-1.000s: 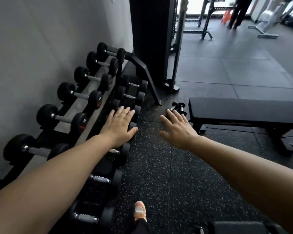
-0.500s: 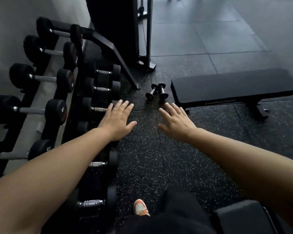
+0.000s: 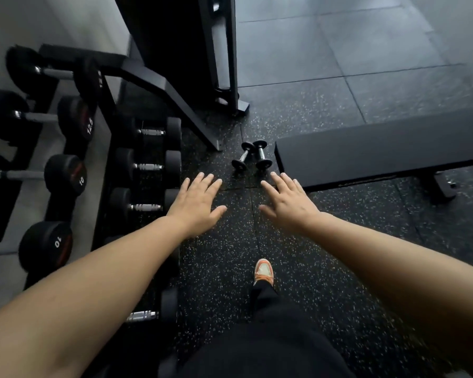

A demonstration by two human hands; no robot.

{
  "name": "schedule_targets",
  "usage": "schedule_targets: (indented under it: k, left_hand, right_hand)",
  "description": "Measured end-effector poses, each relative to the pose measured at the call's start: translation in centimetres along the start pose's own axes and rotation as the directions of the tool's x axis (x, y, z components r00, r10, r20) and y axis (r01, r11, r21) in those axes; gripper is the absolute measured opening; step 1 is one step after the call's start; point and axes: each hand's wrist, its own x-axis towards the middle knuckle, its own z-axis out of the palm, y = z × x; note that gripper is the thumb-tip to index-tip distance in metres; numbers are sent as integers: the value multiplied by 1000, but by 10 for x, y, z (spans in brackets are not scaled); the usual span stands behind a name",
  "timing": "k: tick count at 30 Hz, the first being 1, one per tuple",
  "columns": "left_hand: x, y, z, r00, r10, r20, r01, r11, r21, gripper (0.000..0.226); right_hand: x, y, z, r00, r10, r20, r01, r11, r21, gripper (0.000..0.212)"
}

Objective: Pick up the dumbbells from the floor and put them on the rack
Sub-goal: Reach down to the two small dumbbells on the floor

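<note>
Two small black dumbbells (image 3: 251,154) with chrome handles lie side by side on the speckled floor, just left of a bench end. My left hand (image 3: 198,204) is stretched forward, palm down, fingers spread, holding nothing, a little short and left of them. My right hand (image 3: 287,203) is likewise flat and empty, just below and right of the pair. The black dumbbell rack (image 3: 107,132) stands along the left wall with larger dumbbells on two tiers.
A flat black bench (image 3: 380,151) stands at the right, close to the small dumbbells. A dark machine frame (image 3: 224,64) rises behind them. My orange shoe (image 3: 263,271) is on the floor below my hands. Grey floor tiles stretch beyond.
The view has tilted down and moved forward; the small dumbbells now appear closer to my hands. Both hands stay flat and empty.
</note>
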Motion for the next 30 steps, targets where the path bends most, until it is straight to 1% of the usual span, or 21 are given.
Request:
schedule_targets:
  k: [7,11,15,18,24,30]
  left_hand:
    - [93,6,-15,997,-71,41,72,997,-19,73]
    - [134,5,-17,995,-60,74,60,998,4,73]
    - [178,-6,-21,995,-70,73,72,997,-29,73]
    - [213,-22,-23,994,-49,98,52,998,-27,72]
    - [302,-68,-25,989,-15,145,19,999,-25,71]
    - [387,-112,-15,968,9,250,-5,1000,-17,71]
  right_hand:
    - [72,63,-24,998,-12,56,12,1000,1,72]
    - [109,88,-33,997,-2,81,4,1000,-19,71]
    - [148,104,-34,992,9,127,-8,1000,-8,71]
    - [179,109,-33,987,16,157,-16,1000,-4,71]
    - [253,116,-36,978,74,195,-76,997,4,71]
    - [330,130,-42,960,155,234,-162,987,11,70]
